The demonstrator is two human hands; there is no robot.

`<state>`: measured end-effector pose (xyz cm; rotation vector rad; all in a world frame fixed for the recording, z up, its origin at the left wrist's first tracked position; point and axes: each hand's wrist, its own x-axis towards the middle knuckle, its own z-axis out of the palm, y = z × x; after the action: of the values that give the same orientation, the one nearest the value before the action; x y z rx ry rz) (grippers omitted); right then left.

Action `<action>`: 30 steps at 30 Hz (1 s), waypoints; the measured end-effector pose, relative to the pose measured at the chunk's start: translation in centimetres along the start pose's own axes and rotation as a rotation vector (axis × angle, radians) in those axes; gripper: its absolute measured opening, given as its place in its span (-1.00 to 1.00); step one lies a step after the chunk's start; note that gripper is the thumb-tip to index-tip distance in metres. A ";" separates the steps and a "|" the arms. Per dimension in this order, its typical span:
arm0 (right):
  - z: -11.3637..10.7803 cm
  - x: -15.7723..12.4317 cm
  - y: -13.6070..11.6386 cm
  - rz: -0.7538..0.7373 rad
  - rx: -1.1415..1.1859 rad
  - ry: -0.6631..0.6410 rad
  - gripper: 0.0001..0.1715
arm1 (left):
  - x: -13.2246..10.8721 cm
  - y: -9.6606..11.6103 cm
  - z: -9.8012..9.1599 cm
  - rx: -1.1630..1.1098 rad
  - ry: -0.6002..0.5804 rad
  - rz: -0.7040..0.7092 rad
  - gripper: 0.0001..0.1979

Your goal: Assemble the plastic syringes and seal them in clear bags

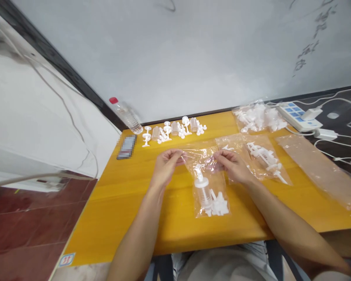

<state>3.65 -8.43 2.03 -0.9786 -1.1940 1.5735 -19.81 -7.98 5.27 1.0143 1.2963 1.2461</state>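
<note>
A clear plastic bag (pixel 196 208) hangs between my two hands above the yellow table, its top edge stretched wide. My left hand (pixel 167 164) pinches the top left corner. At the top right side, my right hand (pixel 232 166) grips the same film between thumb and fingers. Inside the bag are a white pump head (pixel 201 182) on a clear ribbed cylinder (pixel 204 198) and several small white plastic parts (pixel 220 205). Another clear bag (pixel 265 158) of white parts lies just beyond my right hand, partly overlapping one more bag.
Along the back edge stand white plungers (pixel 146 136), clear cups (pixel 174 128) and small white knobbed pieces (pixel 181 132). A water bottle (pixel 127 117) and a phone (pixel 126 147) are at back left. To the right are a large parts bag (pixel 257 116), a flat plastic bag (pixel 318 168) and a power strip (pixel 300 116) with cables.
</note>
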 end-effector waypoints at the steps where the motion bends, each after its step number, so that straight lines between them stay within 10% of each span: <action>1: -0.1 0.1 0.2 0.012 0.004 0.019 -0.58 | 0.0 -0.3 -0.3 -0.022 -0.008 -0.009 -0.59; 11: 0.4 1.3 0.5 0.024 -0.052 0.044 -0.57 | 0.4 -4.1 -0.3 -0.093 -0.181 -0.071 -0.55; 21: -0.6 2.4 1.2 0.237 0.223 0.201 -0.50 | -0.3 -3.9 -1.0 -0.002 -0.185 -0.013 -0.74; 30: 0.7 1.2 0.8 0.065 -0.050 0.127 -0.57 | -2.3 -3.0 -3.2 0.193 -0.217 0.045 -0.72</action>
<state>2.48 -7.56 1.34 -1.1430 -1.1275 1.5146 -22.46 -10.93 2.41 1.2856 1.2455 1.0260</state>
